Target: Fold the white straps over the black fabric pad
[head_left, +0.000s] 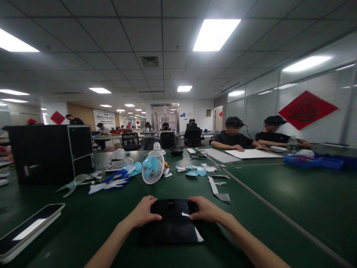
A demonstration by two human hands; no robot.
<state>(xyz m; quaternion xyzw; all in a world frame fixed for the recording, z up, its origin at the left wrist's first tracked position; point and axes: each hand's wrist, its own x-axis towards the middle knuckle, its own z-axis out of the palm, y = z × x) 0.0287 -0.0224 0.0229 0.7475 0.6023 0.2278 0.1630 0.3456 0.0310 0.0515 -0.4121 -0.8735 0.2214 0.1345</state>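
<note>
A glossy black flat panel (pixel 171 231) lies low in front of me on the green table (pixel 106 230). A crease or edge runs across it, and its upper part has a small dark square near the far edge; its exact kind I cannot make out. My left hand (pixel 145 213) grips the left side of the upper part, thumb on top and fingers at the far edge. On the opposite side, my right hand (pixel 205 210) holds it the same way. Pale reflections show on its right half.
Beyond my hands stand a small white fan with blue blades (pixel 153 167), blue-white gloves (pixel 113 181), loose blue blades (pixel 196 171) and paper strips (pixel 219 190). A phone-like device (pixel 30 230) lies left, near a black computer tower (pixel 41 154). Two people sit at right behind blue trays (pixel 302 160).
</note>
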